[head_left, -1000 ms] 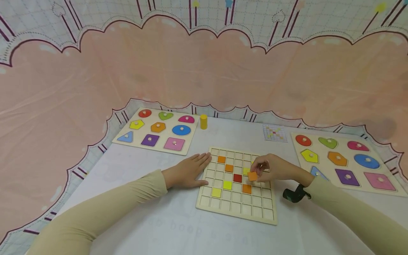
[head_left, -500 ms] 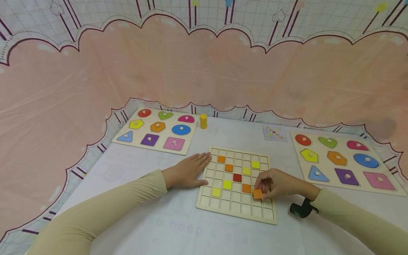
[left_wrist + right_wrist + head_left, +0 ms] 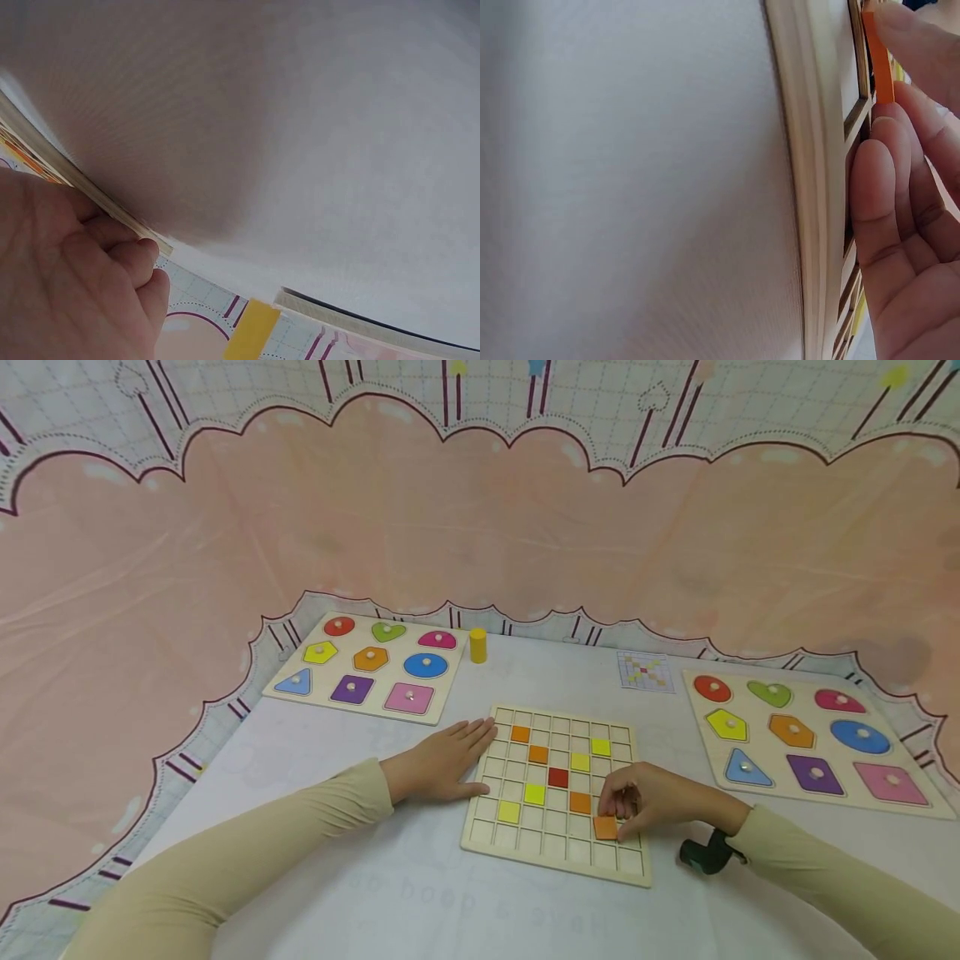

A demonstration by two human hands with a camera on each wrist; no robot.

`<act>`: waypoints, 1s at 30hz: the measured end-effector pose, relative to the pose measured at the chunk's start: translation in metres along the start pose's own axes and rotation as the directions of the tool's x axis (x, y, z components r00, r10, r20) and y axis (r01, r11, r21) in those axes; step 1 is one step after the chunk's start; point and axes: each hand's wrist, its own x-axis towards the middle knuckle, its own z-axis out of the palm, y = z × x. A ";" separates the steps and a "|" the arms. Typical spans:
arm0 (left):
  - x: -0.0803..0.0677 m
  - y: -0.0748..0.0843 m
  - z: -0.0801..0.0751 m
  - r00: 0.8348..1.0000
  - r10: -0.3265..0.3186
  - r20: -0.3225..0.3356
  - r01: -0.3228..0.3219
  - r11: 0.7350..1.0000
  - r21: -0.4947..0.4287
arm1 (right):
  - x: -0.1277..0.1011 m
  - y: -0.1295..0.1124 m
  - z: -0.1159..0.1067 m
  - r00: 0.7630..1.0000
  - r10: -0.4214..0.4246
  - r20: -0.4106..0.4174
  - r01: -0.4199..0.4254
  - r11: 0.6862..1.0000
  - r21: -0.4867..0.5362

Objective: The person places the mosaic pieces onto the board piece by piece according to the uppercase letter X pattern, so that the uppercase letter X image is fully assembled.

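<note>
A wooden grid board (image 3: 551,852) lies on the table in front of me, with several orange, yellow and red tiles set in its cells. My right hand (image 3: 637,797) pinches an orange square tile (image 3: 605,827) and holds it down at a cell near the board's front right corner. In the right wrist view the orange tile (image 3: 880,60) sits edge-on between the fingertips, against the board's frame (image 3: 810,187). My left hand (image 3: 446,760) lies flat on the table, fingers straight, touching the board's left edge (image 3: 112,206).
Two shape puzzle boards lie at the far left (image 3: 300,697) and at the right (image 3: 926,814). A yellow cylinder (image 3: 477,645) stands behind the grid board, and a small pattern card (image 3: 646,671) lies at the back right. A pink sheet hangs behind the table.
My right hand has carried the orange tile from the board's middle toward its front right corner and lowered it onto a cell. The left hand has stayed still.
</note>
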 end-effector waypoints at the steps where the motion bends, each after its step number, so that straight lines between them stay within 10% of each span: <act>1: 0.000 0.000 0.000 1.000 0.000 0.001 0.000 1.000 0.000 | 0.000 0.000 0.000 1.000 -0.005 0.001 0.005 1.000 -0.001; 30: 0.007 -0.007 -0.002 1.000 0.008 0.024 -0.008 1.000 0.008 | -0.004 0.007 -0.013 1.000 -0.004 -0.018 0.005 1.000 0.013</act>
